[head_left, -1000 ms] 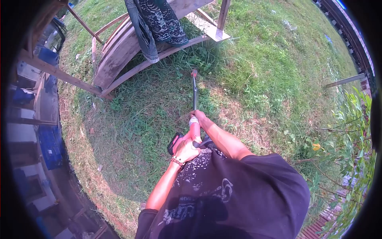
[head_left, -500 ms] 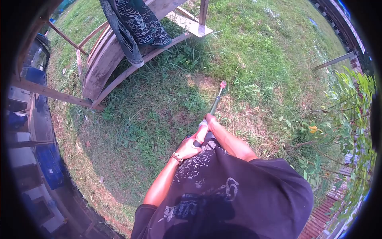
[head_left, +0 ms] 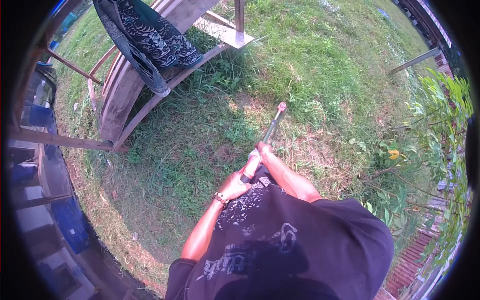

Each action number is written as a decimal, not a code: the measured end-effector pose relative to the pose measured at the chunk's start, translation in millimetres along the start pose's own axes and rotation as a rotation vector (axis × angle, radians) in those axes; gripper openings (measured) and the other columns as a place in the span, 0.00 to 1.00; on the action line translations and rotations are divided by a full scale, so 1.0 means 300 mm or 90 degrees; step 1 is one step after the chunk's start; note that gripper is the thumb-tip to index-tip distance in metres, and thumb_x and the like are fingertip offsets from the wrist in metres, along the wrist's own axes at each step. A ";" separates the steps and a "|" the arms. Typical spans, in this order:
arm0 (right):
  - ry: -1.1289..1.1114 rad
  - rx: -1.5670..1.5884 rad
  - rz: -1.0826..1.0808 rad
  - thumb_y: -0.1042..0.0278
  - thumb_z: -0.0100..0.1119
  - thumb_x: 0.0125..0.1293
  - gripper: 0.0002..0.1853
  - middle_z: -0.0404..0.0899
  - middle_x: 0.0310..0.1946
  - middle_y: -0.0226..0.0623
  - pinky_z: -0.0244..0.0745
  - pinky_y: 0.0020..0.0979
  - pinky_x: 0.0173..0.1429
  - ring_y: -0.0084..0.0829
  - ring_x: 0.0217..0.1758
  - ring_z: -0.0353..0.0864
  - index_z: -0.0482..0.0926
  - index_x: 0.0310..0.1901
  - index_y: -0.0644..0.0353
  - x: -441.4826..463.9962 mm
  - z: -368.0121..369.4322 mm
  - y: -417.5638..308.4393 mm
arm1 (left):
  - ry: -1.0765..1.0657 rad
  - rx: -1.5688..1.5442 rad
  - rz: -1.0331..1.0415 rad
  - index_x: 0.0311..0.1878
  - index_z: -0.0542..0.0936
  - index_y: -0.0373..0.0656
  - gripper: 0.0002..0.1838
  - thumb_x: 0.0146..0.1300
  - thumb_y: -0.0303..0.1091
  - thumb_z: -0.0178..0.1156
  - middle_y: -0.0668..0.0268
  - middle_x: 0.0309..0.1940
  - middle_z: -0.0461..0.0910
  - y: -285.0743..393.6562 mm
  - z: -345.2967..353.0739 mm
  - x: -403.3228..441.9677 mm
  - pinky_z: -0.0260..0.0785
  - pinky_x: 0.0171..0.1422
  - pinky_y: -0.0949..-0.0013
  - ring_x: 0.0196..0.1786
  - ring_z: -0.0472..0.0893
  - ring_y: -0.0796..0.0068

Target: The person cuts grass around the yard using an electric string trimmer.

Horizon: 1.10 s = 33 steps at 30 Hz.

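A long-shafted grass trimmer points away from my body, its small pinkish-red head low over the grass. My right hand is wrapped round the shaft, farther forward. Close to my waist, my left hand grips the rear handle; a beaded bracelet circles that wrist. Part of the rear handle is hidden by my hands and dark shirt. Short grass mixed with dry, pale clippings lies around the head.
Ahead to the left stands a curved wooden structure with patterned cloth draped over it. A leafy shrub with a yellow leaf or flower grows at right. Wooden posts and a blue object line the left edge.
My view has turned slightly right, so the wooden structure sits farther left. The trimmer head has shifted a little rightward over the grass. Both hands keep their hold.
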State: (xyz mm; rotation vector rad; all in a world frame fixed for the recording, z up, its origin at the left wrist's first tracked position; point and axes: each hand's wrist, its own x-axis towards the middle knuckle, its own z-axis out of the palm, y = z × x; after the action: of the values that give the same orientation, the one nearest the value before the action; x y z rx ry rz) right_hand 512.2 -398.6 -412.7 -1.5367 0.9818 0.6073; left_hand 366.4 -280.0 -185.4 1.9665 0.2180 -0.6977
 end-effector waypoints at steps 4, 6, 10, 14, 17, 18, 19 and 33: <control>-0.200 0.063 -0.006 0.76 0.56 0.55 0.04 0.77 0.22 0.39 0.69 0.39 0.23 0.31 0.19 0.75 0.77 0.28 0.68 0.127 0.149 0.023 | 0.128 0.005 0.023 0.70 0.67 0.49 0.42 0.45 0.35 0.62 0.50 0.42 0.84 -0.008 0.023 0.014 0.74 0.53 0.54 0.47 0.83 0.48; -0.270 0.043 0.009 0.76 0.57 0.58 0.03 0.76 0.21 0.36 0.68 0.37 0.21 0.30 0.18 0.74 0.76 0.29 0.67 0.151 0.206 -0.003 | 0.175 0.015 0.003 0.68 0.68 0.45 0.41 0.44 0.35 0.63 0.51 0.42 0.83 -0.025 0.032 0.041 0.74 0.52 0.55 0.47 0.83 0.50; -0.346 0.025 0.027 0.74 0.57 0.64 0.06 0.74 0.18 0.34 0.68 0.34 0.20 0.29 0.16 0.71 0.75 0.28 0.62 -0.027 0.216 -0.179 | 0.223 0.044 -0.058 0.69 0.67 0.46 0.45 0.42 0.34 0.67 0.51 0.43 0.83 0.008 0.044 0.094 0.73 0.57 0.54 0.48 0.82 0.48; -0.370 0.018 0.035 0.73 0.57 0.65 0.07 0.74 0.18 0.34 0.68 0.34 0.20 0.29 0.15 0.71 0.75 0.27 0.61 -0.025 0.249 -0.232 | 0.234 0.053 -0.085 0.70 0.67 0.47 0.46 0.40 0.34 0.70 0.52 0.45 0.83 0.093 0.012 0.110 0.73 0.58 0.55 0.50 0.82 0.49; -0.380 0.022 0.049 0.73 0.56 0.65 0.08 0.74 0.18 0.34 0.68 0.35 0.20 0.29 0.15 0.71 0.75 0.28 0.61 0.045 0.232 -0.236 | 0.229 0.049 -0.094 0.71 0.66 0.47 0.47 0.41 0.34 0.70 0.52 0.46 0.83 0.086 0.019 0.150 0.73 0.58 0.56 0.51 0.82 0.49; -0.383 0.027 0.057 0.73 0.56 0.65 0.08 0.74 0.18 0.34 0.68 0.35 0.20 0.29 0.16 0.71 0.75 0.28 0.61 0.090 0.228 -0.219 | 0.222 0.041 -0.082 0.71 0.66 0.47 0.47 0.41 0.34 0.70 0.52 0.47 0.83 0.081 0.025 0.161 0.73 0.58 0.56 0.52 0.82 0.49; -0.363 0.042 0.047 0.73 0.56 0.64 0.06 0.75 0.19 0.35 0.68 0.36 0.21 0.30 0.16 0.72 0.76 0.30 0.63 0.143 0.231 -0.186 | 0.214 0.033 -0.070 0.71 0.66 0.48 0.46 0.42 0.34 0.69 0.52 0.47 0.83 0.077 0.032 0.172 0.73 0.58 0.56 0.52 0.82 0.49; 0.101 0.089 0.044 0.74 0.53 0.61 0.08 0.76 0.23 0.39 0.70 0.39 0.22 0.31 0.19 0.74 0.73 0.40 0.69 0.193 -0.221 -0.238 | -0.118 -0.056 -0.044 0.44 0.79 0.41 0.19 0.48 0.37 0.64 0.63 0.25 0.82 0.064 0.003 0.361 0.73 0.36 0.64 0.28 0.82 0.68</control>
State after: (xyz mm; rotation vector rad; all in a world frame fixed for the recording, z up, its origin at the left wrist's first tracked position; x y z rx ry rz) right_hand 593.1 -477.9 -408.0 -1.4481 1.1767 0.4595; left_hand 463.0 -305.4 -231.6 1.8060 0.2001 -0.8955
